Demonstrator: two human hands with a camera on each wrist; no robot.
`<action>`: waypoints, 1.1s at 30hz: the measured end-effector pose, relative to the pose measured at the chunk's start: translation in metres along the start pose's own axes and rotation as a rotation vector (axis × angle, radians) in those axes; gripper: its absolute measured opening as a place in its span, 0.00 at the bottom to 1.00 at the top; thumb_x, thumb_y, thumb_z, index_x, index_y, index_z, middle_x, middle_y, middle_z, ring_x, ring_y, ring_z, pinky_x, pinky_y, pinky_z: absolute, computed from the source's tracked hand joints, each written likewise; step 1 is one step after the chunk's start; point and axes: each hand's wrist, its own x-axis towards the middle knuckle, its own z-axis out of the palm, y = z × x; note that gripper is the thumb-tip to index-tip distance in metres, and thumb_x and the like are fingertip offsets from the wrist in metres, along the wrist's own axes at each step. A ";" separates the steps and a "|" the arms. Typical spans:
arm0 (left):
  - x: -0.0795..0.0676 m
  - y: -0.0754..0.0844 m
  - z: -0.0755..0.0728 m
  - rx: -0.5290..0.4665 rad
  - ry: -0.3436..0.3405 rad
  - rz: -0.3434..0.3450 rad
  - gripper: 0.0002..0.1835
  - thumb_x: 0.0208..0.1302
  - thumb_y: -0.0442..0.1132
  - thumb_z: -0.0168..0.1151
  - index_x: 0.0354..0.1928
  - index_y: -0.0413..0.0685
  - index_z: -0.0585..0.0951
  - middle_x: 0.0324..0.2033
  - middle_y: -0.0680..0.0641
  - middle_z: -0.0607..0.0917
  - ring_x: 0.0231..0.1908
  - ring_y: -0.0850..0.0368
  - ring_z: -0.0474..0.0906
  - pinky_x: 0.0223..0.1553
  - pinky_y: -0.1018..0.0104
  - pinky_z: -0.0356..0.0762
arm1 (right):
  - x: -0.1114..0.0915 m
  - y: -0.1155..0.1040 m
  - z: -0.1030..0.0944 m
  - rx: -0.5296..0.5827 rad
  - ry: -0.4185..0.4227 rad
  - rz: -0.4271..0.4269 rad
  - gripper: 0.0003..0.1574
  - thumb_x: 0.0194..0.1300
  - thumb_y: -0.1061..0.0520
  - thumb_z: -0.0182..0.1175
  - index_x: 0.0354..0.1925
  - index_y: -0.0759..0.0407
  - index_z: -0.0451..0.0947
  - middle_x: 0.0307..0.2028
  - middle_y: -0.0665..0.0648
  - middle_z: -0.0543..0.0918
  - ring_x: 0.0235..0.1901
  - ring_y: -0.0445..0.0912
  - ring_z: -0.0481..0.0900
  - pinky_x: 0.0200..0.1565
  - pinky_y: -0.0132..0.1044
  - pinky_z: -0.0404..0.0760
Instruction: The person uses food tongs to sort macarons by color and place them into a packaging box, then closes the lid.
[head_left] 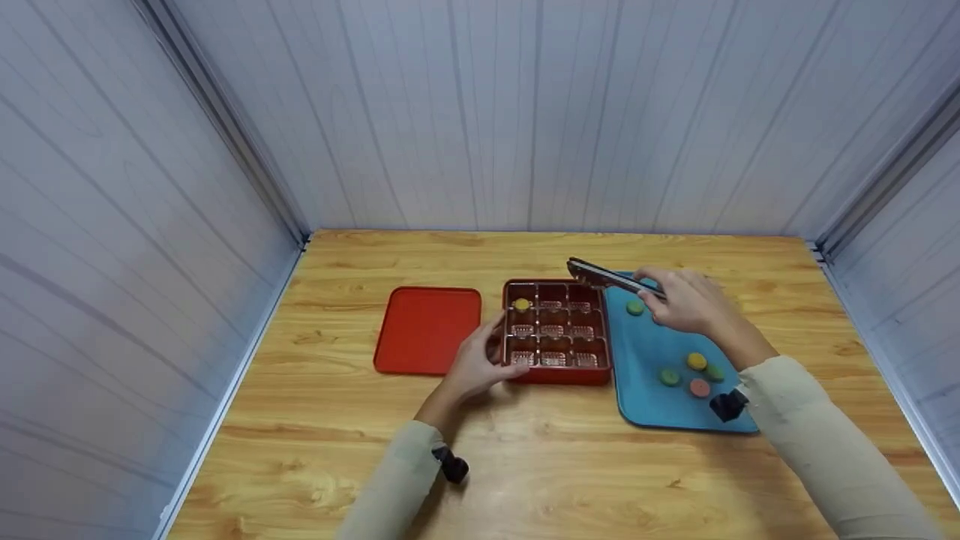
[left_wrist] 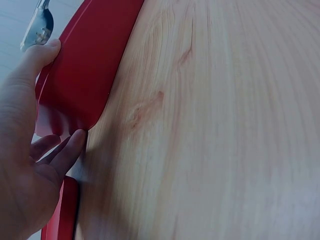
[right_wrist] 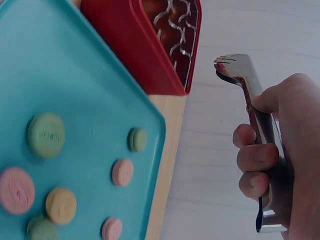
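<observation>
A red box (head_left: 562, 376) with a clear divided insert has a yellow macaron (head_left: 521, 304) in its far left compartment. My left hand (head_left: 478, 363) holds the box's near left corner, thumb on the front wall and fingers along the left side. In my right hand (right_wrist: 280, 145), metal serving tongs (right_wrist: 265, 125) are gripped by the handle. Their tips are close together above the box's far right corner in the head view; no macaron shows between them. The blue tray (head_left: 637, 405) right of the box carries several macarons, among them a green one (right_wrist: 46, 135) and a pink one (right_wrist: 122, 172).
A flat red lid (head_left: 427, 330) lies on the wooden table (head_left: 315, 450) left of the box. The tray's left edge sits right beside the box. Pale panel walls (head_left: 495, 112) enclose the table at the back and both sides.
</observation>
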 end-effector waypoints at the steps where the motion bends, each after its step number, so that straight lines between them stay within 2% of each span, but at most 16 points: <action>1: 0.000 0.000 0.000 -0.002 0.001 0.000 0.62 0.58 0.48 0.89 0.90 0.46 0.62 0.79 0.34 0.79 0.80 0.36 0.75 0.86 0.40 0.70 | 0.002 -0.001 0.002 -0.002 0.003 -0.003 0.22 0.86 0.53 0.58 0.69 0.59 0.82 0.18 0.51 0.76 0.15 0.42 0.63 0.20 0.35 0.60; 4: 0.000 0.000 0.001 -0.006 -0.004 -0.009 0.63 0.57 0.48 0.89 0.90 0.47 0.62 0.79 0.35 0.78 0.80 0.36 0.75 0.86 0.41 0.70 | 0.006 -0.004 0.008 0.005 0.012 -0.013 0.22 0.87 0.53 0.57 0.70 0.59 0.82 0.19 0.53 0.80 0.14 0.42 0.63 0.19 0.35 0.61; 7: 0.000 0.000 0.001 -0.008 -0.004 0.003 0.63 0.57 0.48 0.89 0.90 0.46 0.62 0.79 0.34 0.79 0.80 0.35 0.75 0.86 0.39 0.70 | 0.010 -0.007 0.014 0.024 0.013 -0.017 0.22 0.88 0.52 0.57 0.71 0.59 0.81 0.25 0.55 0.88 0.14 0.42 0.65 0.19 0.35 0.62; 9: 0.000 0.000 0.001 -0.006 -0.005 0.004 0.63 0.57 0.48 0.89 0.90 0.46 0.62 0.79 0.34 0.79 0.80 0.35 0.75 0.86 0.39 0.69 | 0.013 -0.009 0.017 0.031 0.020 -0.021 0.22 0.88 0.53 0.57 0.71 0.59 0.81 0.26 0.56 0.89 0.14 0.42 0.65 0.19 0.35 0.61; 18: -0.002 -0.001 0.000 -0.002 0.011 0.002 0.64 0.56 0.48 0.90 0.90 0.45 0.62 0.80 0.33 0.77 0.80 0.33 0.74 0.87 0.37 0.67 | 0.024 -0.012 0.032 0.034 0.037 -0.019 0.23 0.86 0.53 0.58 0.71 0.58 0.82 0.18 0.50 0.72 0.15 0.42 0.61 0.21 0.35 0.59; 24: -0.001 -0.002 0.001 0.014 0.009 -0.002 0.62 0.57 0.50 0.89 0.90 0.48 0.62 0.79 0.34 0.78 0.80 0.34 0.74 0.86 0.34 0.68 | 0.025 -0.012 0.041 0.033 0.031 -0.035 0.22 0.86 0.54 0.57 0.70 0.57 0.83 0.16 0.50 0.70 0.15 0.41 0.60 0.21 0.35 0.58; 29: -0.001 -0.001 0.001 0.001 0.001 -0.002 0.60 0.59 0.51 0.87 0.89 0.51 0.64 0.80 0.36 0.77 0.79 0.35 0.75 0.83 0.38 0.73 | 0.026 -0.014 0.048 0.019 0.016 -0.032 0.22 0.87 0.52 0.58 0.70 0.57 0.82 0.15 0.49 0.66 0.14 0.42 0.58 0.20 0.35 0.56; 33: -0.001 -0.001 0.001 -0.025 -0.007 0.014 0.59 0.60 0.47 0.88 0.89 0.48 0.64 0.79 0.35 0.77 0.78 0.35 0.77 0.81 0.43 0.78 | 0.027 -0.017 0.051 0.010 0.003 -0.022 0.22 0.87 0.52 0.58 0.70 0.56 0.82 0.16 0.48 0.65 0.15 0.42 0.58 0.21 0.35 0.57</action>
